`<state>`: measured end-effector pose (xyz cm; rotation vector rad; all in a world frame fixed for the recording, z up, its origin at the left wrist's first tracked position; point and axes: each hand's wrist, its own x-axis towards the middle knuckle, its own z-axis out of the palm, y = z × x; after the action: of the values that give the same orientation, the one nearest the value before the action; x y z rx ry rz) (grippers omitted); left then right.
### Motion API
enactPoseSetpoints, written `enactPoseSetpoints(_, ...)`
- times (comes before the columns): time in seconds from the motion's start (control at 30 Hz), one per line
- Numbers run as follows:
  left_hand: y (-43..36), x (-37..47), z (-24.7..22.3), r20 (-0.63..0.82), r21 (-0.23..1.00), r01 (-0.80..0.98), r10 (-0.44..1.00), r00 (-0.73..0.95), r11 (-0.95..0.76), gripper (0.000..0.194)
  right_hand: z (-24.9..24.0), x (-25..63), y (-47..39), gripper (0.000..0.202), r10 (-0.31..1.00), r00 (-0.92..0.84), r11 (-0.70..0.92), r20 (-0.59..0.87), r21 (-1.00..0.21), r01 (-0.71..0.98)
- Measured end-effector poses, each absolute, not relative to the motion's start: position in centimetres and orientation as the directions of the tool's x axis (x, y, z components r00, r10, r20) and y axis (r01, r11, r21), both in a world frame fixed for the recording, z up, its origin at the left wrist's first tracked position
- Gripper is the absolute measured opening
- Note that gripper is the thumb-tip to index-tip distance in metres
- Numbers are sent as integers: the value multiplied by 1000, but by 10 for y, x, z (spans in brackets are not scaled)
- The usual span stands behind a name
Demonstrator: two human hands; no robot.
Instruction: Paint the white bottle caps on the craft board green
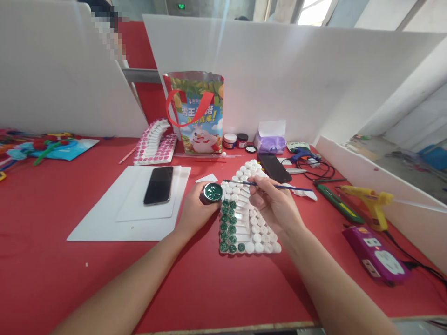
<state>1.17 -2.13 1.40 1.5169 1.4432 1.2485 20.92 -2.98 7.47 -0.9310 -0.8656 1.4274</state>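
Observation:
My left hand [197,207] is wrapped round a small jar of dark green paint [213,191], its open top facing up. In my right hand [270,197] is a thin paintbrush [293,188], pinched near its middle; its tip points left, just right of and above the jar. Between and below my hands lies a white board covered with round white pieces [257,238]. Green paint coats the round pieces [228,229] along its lower left side and one more at the bottom edge. My right hand hides part of the board.
Left are white sheets [104,204] with a phone [159,185]. Behind stand a gift bag [199,116], a pink-dotted piece [155,144] and paint jars [236,140]. Right lie another phone [274,167], a green cutter [340,204], a yellow glue gun [370,200] and a purple power strip [375,255].

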Motion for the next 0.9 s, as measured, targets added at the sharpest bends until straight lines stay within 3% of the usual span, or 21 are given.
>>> enactPoseSetpoints(0.17,-25,13,18,168,929,345,983,-71,-134,39,75,203,-34,27,1000,-28,3,12,-950,-311)
enactPoseSetpoints(0.4,-27,14,22,221,893,411,974,-51,-182,37,66,196,-41,25,989,-67,132,132,-991,-6)
enactPoseSetpoints(0.63,-26,14,19,272,876,425,961,-45,-228,37,65,199,-44,14,943,-136,329,303,-912,246)
enactPoseSetpoints(0.9,-27,14,20,272,872,430,962,-32,-232,38,64,202,-43,15,915,-194,399,353,-856,329)
